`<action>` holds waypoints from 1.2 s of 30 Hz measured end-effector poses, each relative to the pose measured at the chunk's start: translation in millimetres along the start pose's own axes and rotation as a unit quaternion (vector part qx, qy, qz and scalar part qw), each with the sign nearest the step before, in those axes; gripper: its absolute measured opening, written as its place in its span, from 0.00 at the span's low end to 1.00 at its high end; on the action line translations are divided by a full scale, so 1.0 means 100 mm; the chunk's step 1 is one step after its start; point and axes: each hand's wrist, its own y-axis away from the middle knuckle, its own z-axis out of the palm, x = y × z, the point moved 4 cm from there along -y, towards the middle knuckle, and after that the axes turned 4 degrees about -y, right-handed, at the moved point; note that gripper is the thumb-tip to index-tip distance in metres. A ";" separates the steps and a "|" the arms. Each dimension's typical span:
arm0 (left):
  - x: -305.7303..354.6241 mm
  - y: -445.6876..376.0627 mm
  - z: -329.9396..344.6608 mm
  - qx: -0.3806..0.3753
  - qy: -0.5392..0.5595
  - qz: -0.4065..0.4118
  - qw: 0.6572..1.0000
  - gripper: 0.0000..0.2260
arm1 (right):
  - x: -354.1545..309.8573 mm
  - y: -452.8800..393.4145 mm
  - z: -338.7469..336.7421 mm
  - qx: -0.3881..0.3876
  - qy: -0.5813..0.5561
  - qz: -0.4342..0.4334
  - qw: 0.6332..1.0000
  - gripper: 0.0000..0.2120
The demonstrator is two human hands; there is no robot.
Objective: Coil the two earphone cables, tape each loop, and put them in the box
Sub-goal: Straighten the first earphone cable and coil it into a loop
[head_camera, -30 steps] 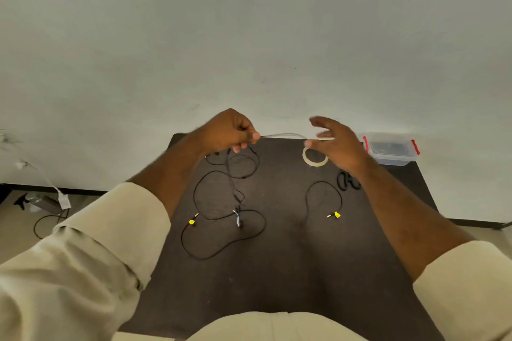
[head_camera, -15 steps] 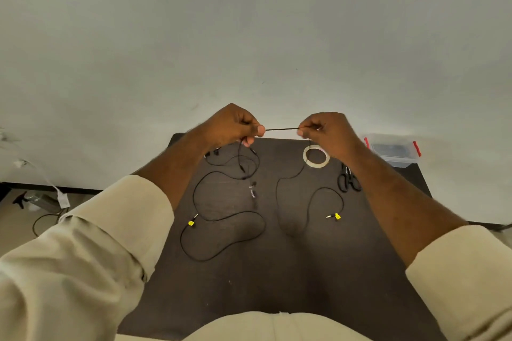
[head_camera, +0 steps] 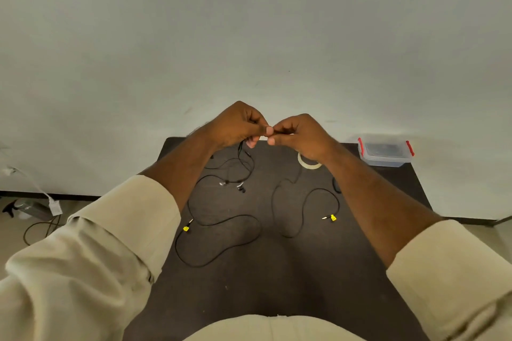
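1. Since half a second ago, both my hands have come together: the taut span of cable that stretched between them is gone, and the fingertips now meet above the far edge of the table (head_camera: 277, 279).
2. My left hand (head_camera: 238, 126) is curled nearly closed, pinching black cable; strands hang from it down to the tabletop.
3. My right hand (head_camera: 300, 133) is curled the same way, thumb and forefinger pressed against the left's. I cannot tell how much cable it holds.
4. One earphone cable (head_camera: 221, 230) sprawls at 10 o'clock from table centre, its yellow-tagged plug (head_camera: 186, 228) close to the left edge beside my left forearm, its earbuds (head_camera: 240, 187) lying below the left hand.
5. The second cable (head_camera: 304, 202) loops at 2 o'clock, rising toward my hands; its yellow-tagged plug (head_camera: 332, 218) lies just beside my right forearm.
6. A tape roll (head_camera: 308, 164) sits at 12 o'clock, partly under my right wrist.
7. At 1 o'clock, the clear box (head_camera: 385, 150) with red clips is in the far right corner, lid on.
8. The near half of the table, toward 6 o'clock, is bare dark surface.
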 end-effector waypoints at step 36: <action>-2.05 0.67 0.50 0.235 0.051 -0.326 0.914 0.08 | 1.34 0.00 0.54 -0.001 0.176 0.190 0.966 0.04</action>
